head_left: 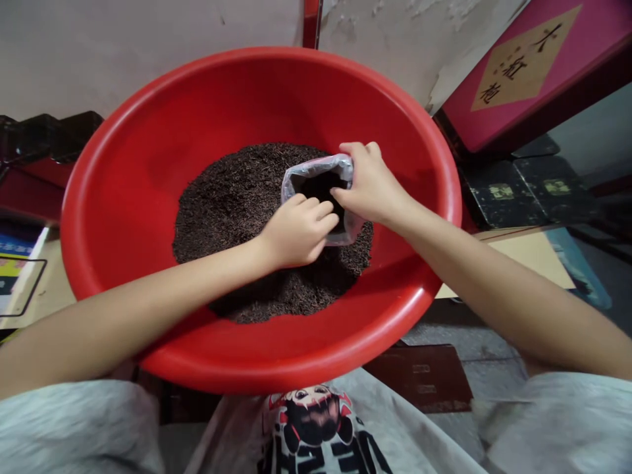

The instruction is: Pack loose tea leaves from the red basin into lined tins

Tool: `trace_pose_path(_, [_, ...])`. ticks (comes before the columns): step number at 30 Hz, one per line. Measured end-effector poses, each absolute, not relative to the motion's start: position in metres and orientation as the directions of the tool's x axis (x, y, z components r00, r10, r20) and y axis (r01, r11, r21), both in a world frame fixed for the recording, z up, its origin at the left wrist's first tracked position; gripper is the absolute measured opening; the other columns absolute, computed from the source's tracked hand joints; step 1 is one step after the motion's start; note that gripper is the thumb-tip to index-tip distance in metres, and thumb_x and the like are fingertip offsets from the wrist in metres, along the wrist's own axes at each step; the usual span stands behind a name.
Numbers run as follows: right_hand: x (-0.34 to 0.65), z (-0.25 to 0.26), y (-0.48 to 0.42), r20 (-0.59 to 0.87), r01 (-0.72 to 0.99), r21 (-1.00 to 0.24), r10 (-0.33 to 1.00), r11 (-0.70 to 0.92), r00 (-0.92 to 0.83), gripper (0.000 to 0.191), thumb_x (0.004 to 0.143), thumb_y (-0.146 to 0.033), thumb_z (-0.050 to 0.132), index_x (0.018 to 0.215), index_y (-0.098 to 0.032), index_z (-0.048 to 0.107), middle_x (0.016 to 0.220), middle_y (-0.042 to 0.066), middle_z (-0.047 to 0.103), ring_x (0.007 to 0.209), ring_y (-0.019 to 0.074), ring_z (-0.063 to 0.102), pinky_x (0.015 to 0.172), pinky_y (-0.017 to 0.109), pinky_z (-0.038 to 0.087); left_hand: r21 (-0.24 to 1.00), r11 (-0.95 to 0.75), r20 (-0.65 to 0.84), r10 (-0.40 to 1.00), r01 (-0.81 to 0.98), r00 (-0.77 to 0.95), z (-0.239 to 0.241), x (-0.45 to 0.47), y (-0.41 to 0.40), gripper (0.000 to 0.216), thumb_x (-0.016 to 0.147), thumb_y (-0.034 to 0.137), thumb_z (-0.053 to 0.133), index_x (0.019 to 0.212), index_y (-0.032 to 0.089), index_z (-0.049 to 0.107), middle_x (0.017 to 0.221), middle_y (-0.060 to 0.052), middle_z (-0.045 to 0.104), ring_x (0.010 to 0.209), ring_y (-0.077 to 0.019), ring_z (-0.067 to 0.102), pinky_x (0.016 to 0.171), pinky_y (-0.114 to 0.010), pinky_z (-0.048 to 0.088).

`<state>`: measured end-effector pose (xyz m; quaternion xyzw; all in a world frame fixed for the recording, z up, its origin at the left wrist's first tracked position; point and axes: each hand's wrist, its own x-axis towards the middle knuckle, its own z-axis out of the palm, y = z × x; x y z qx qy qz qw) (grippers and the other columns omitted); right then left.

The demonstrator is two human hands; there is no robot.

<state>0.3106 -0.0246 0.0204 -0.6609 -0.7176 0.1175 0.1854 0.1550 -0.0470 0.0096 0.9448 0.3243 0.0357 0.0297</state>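
Observation:
A clear plastic bag (pixel 350 227) stands mouth up over the pile of dark, dried tea leaves (pixel 227 207) in a big red basin (pixel 133 178). My left hand (pixel 299 230) has its fingers curled over the near left rim of the bag. On the right rim, my right hand (pixel 372 184) pinches the plastic, its thumb inside the mouth and its fingers outside. The inside of the bag looks dark; how full it is cannot be made out. The lower part of the bag is partly hidden by my left hand.
At the upper right stands a pink box (pixel 523 72) with a tan label. Dark tins (pixel 523 191) lie below it, beside a pale board (pixel 528 260). More dark boxes (pixel 39 145) are at the left. A peeling wall (pixel 148 39) rises behind the basin.

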Motion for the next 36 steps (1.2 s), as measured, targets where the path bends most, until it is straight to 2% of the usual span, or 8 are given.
trace_pose_path(3, [0.305,0.009,-0.041,0.1,0.819,-0.573,0.992,-0.005,0.075,0.066,0.075,-0.027,0.057,0.131,-0.011,0.027,0.129,0.019,0.041,0.118,0.0242,0.045,0.096,0.037,0.041,0.168,-0.671,0.266,0.736,0.722,0.622,-0.009,0.109,-0.034,0.03,0.08,0.022,0.04,0.101,0.015,0.06,0.103,-0.012,0.06,0.099,-0.0249,0.054,0.091,-0.041,0.042])
trace_pose_path(5, [0.303,0.001,-0.054,-0.037,0.782,-0.618,0.996,-0.085,0.08,0.069,0.072,-0.033,0.062,0.128,-0.009,0.029,0.128,0.019,0.043,0.116,0.0249,0.047,0.094,0.036,0.043,0.241,-0.494,0.242,0.864,0.836,0.441,-0.029,0.085,-0.021,0.041,0.081,0.027,0.042,0.118,0.01,0.052,0.116,-0.015,0.055,0.11,-0.0264,0.05,0.098,-0.041,0.039])
trace_pose_path(9, [0.301,-0.007,-0.063,-0.407,0.826,-0.496,0.912,-0.269,0.052,0.051,0.08,-0.029,0.047,0.124,-0.007,0.035,0.112,0.017,0.056,0.084,0.0225,0.064,0.075,0.034,0.049,0.264,0.019,-0.07,0.998,0.964,-0.001,-0.066,0.063,-0.002,0.062,0.085,0.04,0.042,0.139,0.01,0.033,0.141,-0.021,0.035,0.133,-0.034,0.03,0.109,-0.052,0.024])
trace_pose_path(14, [0.316,0.016,-0.03,-0.244,0.973,-0.208,0.969,-0.096,0.043,0.039,0.079,-0.011,0.035,0.114,-0.011,0.052,0.096,0.013,0.065,0.09,0.0263,0.065,0.076,0.034,0.047,0.31,0.498,-0.386,0.845,0.81,-0.371,-0.085,0.071,-0.005,0.061,0.089,0.049,0.027,0.143,0.02,0.029,0.145,-0.016,0.034,0.134,-0.0325,0.031,0.109,-0.051,0.026])
trace_pose_path(19, [0.326,0.04,-0.004,-0.084,0.999,0.034,0.996,-0.021,0.024,0.032,0.085,-0.013,0.034,0.102,-0.002,0.06,0.104,0.025,0.063,0.102,0.0323,0.061,0.081,0.037,0.045,0.341,0.559,-0.387,0.816,0.755,-0.429,-0.084,0.083,-0.027,0.055,0.09,0.041,0.026,0.134,0.011,0.042,0.14,-0.017,0.041,0.129,-0.0289,0.04,0.108,-0.037,0.032])
trace_pose_path(24, [0.294,0.025,-0.003,0.009,0.994,0.097,0.998,-0.058,0.058,0.049,0.084,-0.004,0.031,0.131,0.001,0.041,0.11,0.028,0.06,0.1,0.0287,0.061,0.079,0.036,0.047,0.362,0.597,-0.391,0.795,0.716,-0.464,-0.073,0.09,-0.052,0.047,0.089,0.036,0.029,0.126,0.013,0.047,0.134,-0.018,0.046,0.125,-0.0324,0.044,0.105,-0.045,0.033])
trace_pose_path(30, [0.259,-0.011,-0.015,-0.158,0.983,0.181,0.987,0.015,0.014,0.061,0.088,-0.014,0.034,0.144,0.002,0.017,0.089,0.021,0.067,0.082,0.0264,0.063,0.072,0.039,0.043,0.421,0.629,-0.477,0.766,0.653,-0.43,-0.068,0.089,-0.081,0.041,0.088,0.036,0.028,0.115,0.017,0.053,0.121,-0.016,0.058,0.117,-0.0311,0.053,0.098,-0.045,0.041])
trace_pose_path(36, [0.26,-0.007,-0.014,-0.239,0.971,0.225,0.971,0.078,-0.023,0.068,0.085,-0.011,0.033,0.146,0.0,0.006,0.094,0.023,0.066,0.083,0.0267,0.064,0.07,0.037,0.042,0.353,0.774,-0.498,0.631,0.526,-0.595,-0.065,0.118,-0.085,0.051,0.088,0.038,0.021,0.123,0.01,0.046,0.13,-0.023,0.048,0.123,-0.0369,0.046,0.1,-0.055,0.036])
